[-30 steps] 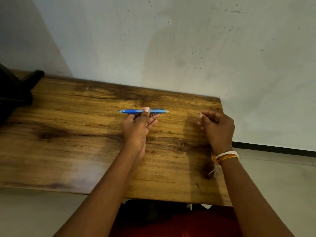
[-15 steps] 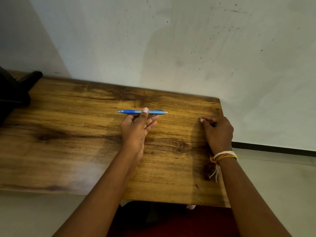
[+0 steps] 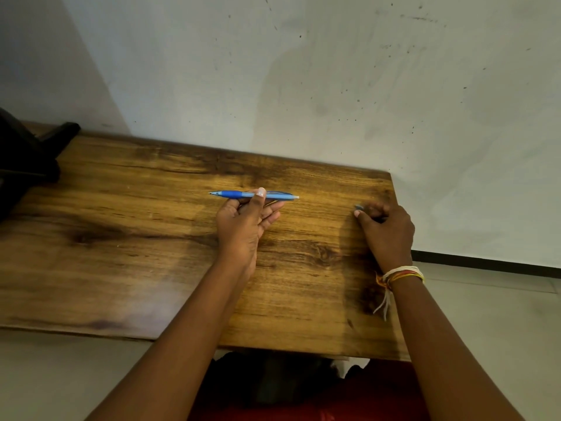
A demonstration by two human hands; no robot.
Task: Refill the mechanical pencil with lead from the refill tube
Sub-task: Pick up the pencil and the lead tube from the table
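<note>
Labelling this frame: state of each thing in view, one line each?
mechanical pencil: level, tip pointing left, pinched in left hand.
left hand: closed on the pencil, above the table.
right hand: curled at the table's right edge; contents blurred.
table: wooden, against the wall.

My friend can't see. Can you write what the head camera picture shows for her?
A person's left hand holds a slim blue mechanical pencil level above a brown wooden table, tip pointing left. The right hand, with coloured thread bracelets at the wrist, rests near the table's right edge, pinching something tiny and blurred.
</note>
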